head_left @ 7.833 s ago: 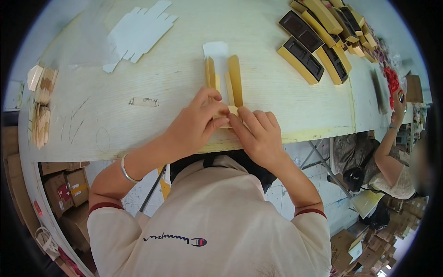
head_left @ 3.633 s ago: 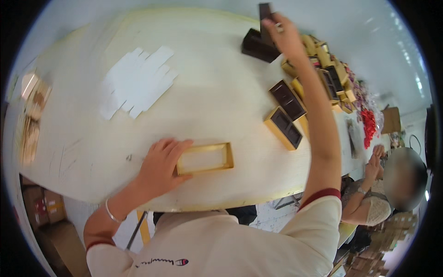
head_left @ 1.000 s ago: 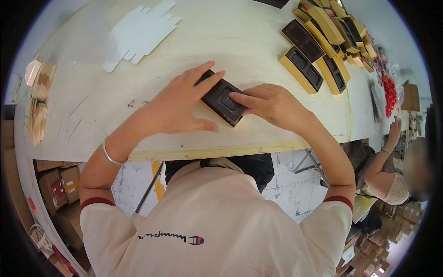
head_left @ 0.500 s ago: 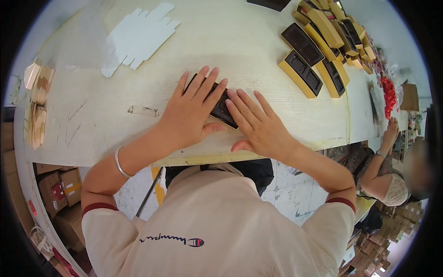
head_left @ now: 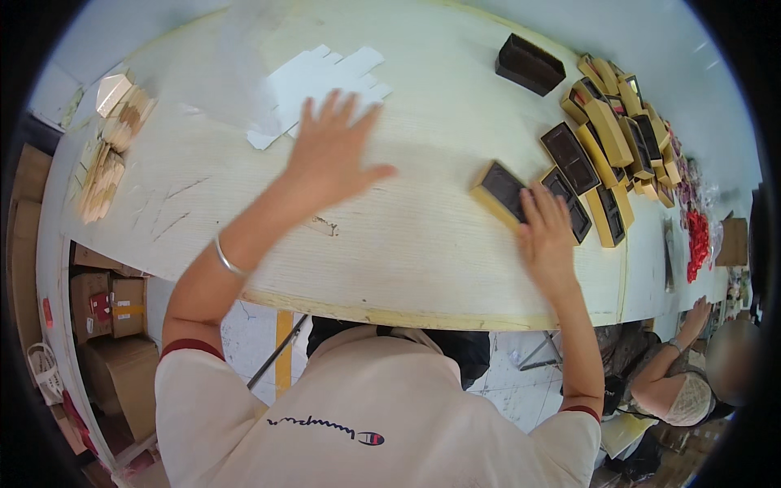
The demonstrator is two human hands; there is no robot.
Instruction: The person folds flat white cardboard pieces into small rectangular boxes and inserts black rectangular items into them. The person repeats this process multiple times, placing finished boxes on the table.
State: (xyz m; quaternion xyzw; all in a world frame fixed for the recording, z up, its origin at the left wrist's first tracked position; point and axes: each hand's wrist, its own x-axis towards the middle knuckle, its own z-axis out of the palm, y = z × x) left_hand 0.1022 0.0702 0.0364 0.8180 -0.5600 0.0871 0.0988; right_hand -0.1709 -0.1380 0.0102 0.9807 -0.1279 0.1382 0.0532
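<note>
A gold box with a dark tray insert (head_left: 490, 203) sits on the table, just left of other boxes of its kind. My right hand (head_left: 549, 236) grips its near right end, fingers over the top edge and thumb low at the side. My left hand (head_left: 329, 159) is empty, its fingers spread apart above the table. It is slightly blurred and nearest to a stack of flat white card blanks (head_left: 313, 81), partly covering their near edge.
Gold boxes with dark inserts (head_left: 606, 134) pile up at the far right, with a dark open box (head_left: 530, 65) behind. Folded card pieces (head_left: 102, 179) stand at the left edge. Red material (head_left: 698, 248) lies far right, near another person's arm (head_left: 691, 325).
Both hands were together on the dark insert at the table's middle. My right hand has carried the box right, beside the others; my left has lifted away toward the white blanks. The view has shifted.
</note>
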